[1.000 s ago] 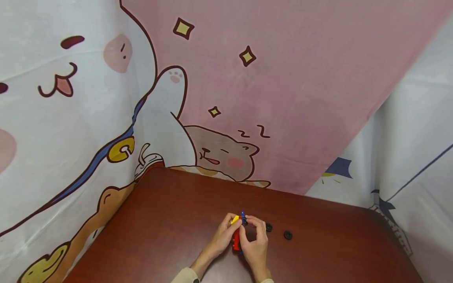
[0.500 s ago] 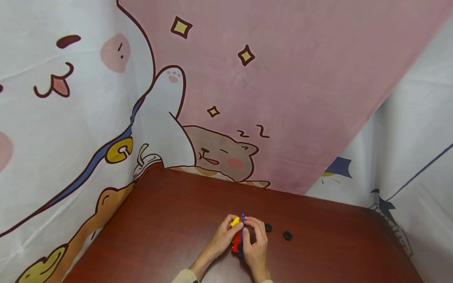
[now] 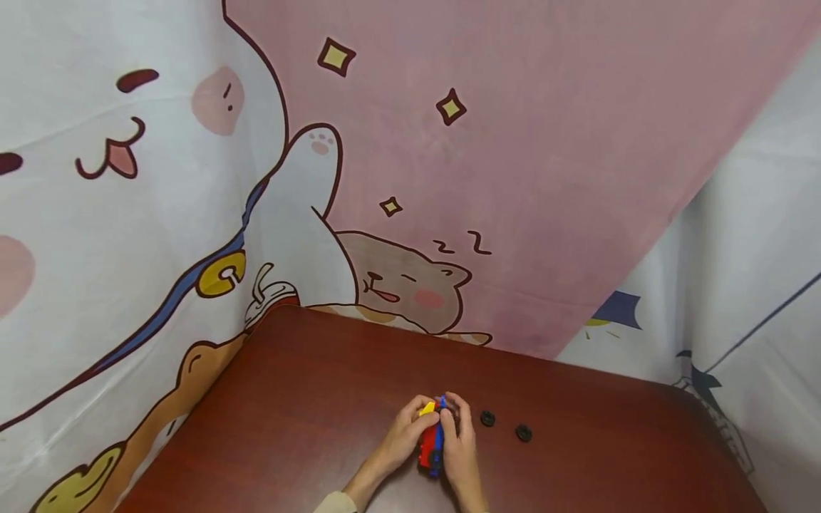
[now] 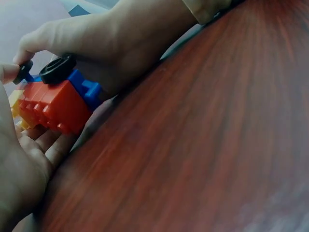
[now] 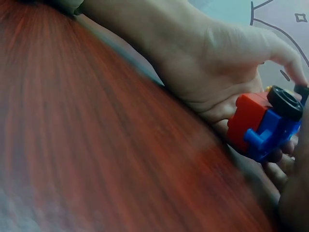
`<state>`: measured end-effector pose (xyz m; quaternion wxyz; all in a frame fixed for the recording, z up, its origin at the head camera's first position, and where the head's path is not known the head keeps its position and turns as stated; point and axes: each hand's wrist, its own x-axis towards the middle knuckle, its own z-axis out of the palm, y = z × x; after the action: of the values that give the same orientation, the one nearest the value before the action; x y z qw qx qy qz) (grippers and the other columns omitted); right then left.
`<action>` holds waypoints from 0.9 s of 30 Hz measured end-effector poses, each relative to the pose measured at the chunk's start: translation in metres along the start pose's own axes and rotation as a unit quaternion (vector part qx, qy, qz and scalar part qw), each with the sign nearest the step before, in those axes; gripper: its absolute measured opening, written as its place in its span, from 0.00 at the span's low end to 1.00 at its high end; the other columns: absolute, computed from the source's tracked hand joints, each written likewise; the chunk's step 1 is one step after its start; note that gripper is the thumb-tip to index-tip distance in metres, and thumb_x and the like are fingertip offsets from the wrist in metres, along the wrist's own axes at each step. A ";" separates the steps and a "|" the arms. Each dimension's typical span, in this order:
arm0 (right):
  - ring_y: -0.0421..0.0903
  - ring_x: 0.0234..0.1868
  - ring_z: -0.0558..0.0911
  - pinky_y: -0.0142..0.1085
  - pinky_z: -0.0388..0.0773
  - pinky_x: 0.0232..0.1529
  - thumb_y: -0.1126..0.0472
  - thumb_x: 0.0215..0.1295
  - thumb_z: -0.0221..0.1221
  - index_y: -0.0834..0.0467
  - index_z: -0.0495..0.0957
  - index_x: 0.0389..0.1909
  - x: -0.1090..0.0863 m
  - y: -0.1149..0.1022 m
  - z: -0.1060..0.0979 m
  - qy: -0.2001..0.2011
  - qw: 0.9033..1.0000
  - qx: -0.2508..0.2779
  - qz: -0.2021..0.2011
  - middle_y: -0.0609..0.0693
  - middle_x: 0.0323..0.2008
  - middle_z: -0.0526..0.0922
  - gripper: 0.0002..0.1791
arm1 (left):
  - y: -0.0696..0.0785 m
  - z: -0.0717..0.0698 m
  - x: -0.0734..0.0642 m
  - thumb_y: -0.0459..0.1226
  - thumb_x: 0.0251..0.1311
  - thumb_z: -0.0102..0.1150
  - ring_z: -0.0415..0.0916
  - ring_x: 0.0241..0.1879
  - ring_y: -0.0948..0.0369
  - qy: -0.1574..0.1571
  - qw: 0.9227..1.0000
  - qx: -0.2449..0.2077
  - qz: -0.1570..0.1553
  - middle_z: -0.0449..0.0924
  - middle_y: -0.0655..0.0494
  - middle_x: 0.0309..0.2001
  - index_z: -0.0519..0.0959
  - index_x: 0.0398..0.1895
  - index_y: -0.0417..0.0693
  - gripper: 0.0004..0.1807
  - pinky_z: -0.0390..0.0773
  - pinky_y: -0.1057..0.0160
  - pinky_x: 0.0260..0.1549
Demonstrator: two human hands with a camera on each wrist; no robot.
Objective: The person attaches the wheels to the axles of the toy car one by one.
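Note:
A toy car (image 3: pixel 430 447) with a red block body, a blue base and a yellow part at its far end is held between both hands. My left hand (image 3: pixel 404 431) grips its left side, fingers beneath the red block (image 4: pixel 63 108) in the left wrist view. My right hand (image 3: pixel 460 449) is on the right side, thumb and fingers around the far end. A black wheel (image 4: pixel 59 69) sits on the near part of the blue base (image 5: pixel 275 130). A second wheel (image 4: pixel 23 72) at the far end is pinched by fingertips.
Two loose black wheels, one nearer (image 3: pixel 487 418) and one farther (image 3: pixel 524 432), lie on the reddish-brown table (image 3: pixel 321 377) to the right of my hands. A cartoon-printed cloth (image 3: pixel 545 178) hangs behind and beside the table.
The toy has turned slightly and its near end has come closer to me, showing more of its blue side. My right fingers have closed in around the far wheel, which they now cover.

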<state>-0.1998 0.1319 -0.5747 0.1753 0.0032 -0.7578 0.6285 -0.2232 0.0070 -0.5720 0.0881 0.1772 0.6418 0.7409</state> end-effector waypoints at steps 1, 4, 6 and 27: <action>0.37 0.52 0.79 0.24 0.73 0.53 0.59 0.78 0.48 0.61 0.71 0.63 0.000 0.000 -0.001 -0.015 1.000 -0.014 0.008 0.56 0.55 0.82 0.19 | 0.000 -0.001 0.000 0.35 0.68 0.52 0.78 0.34 0.71 -0.006 1.000 -0.007 0.008 0.81 0.61 0.36 0.70 0.51 0.28 0.17 0.77 0.74 0.34; 0.38 0.53 0.80 0.28 0.75 0.56 0.54 0.79 0.46 0.57 0.74 0.62 0.000 -0.002 -0.002 -0.041 0.998 -0.053 0.014 0.54 0.56 0.83 0.19 | 0.000 -0.002 0.000 0.35 0.68 0.51 0.77 0.34 0.72 -0.015 0.999 -0.016 0.024 0.80 0.64 0.36 0.69 0.52 0.26 0.18 0.77 0.74 0.34; 0.40 0.55 0.79 0.30 0.75 0.58 0.54 0.79 0.45 0.57 0.75 0.61 0.001 -0.002 -0.002 -0.048 0.997 -0.066 0.008 0.54 0.57 0.82 0.19 | 0.000 -0.003 0.000 0.35 0.68 0.51 0.76 0.34 0.72 -0.012 0.999 -0.014 0.028 0.79 0.64 0.36 0.70 0.52 0.27 0.18 0.76 0.75 0.34; 0.36 0.46 0.79 0.31 0.77 0.48 0.56 0.80 0.45 0.56 0.74 0.59 0.001 0.004 -0.002 -0.052 0.996 -0.068 0.009 0.55 0.51 0.83 0.16 | -0.002 0.002 0.002 0.32 0.68 0.52 0.76 0.33 0.71 0.029 0.999 0.026 -0.003 0.80 0.53 0.38 0.74 0.48 0.31 0.11 0.76 0.74 0.34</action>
<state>-0.2005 0.1351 -0.5777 0.1297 0.0172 -0.8067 0.5763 -0.2244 0.0100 -0.5732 0.0674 0.1558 0.6636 0.7286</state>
